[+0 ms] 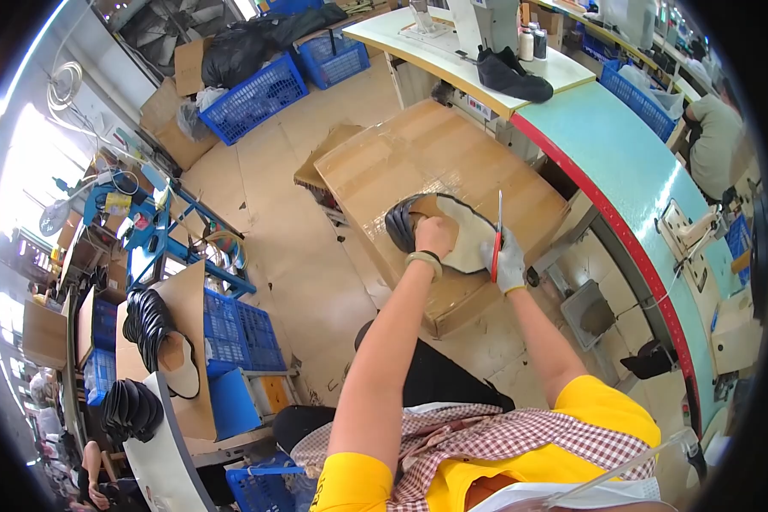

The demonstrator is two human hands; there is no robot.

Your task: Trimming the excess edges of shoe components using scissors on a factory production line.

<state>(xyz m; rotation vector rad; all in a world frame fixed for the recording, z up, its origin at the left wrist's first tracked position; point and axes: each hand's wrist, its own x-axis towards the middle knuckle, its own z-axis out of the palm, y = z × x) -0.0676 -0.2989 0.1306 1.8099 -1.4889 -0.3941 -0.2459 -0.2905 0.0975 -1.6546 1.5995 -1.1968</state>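
Observation:
A stack of nested black shoe uppers (407,224) with pale cream lining lies on a taped cardboard box in front of me. My left hand (435,235), bare with a bangle at the wrist, is closed on the stack at its inner edge; the fingertips are partly hidden. At the stack's right side is my right hand (507,262), in a white glove. It grips red-handled scissors (497,247), their blades pointing away from me. The glove rests by the cream lining's right edge.
The cardboard box (384,162) stands beside a turquoise worktable (606,145) with a red edge. A black shoe (514,78) sits near a sewing machine (486,26). More stacked uppers (149,324) lie on the left bench. Blue crates (256,98) stand far left; a co-worker (718,141) sits right.

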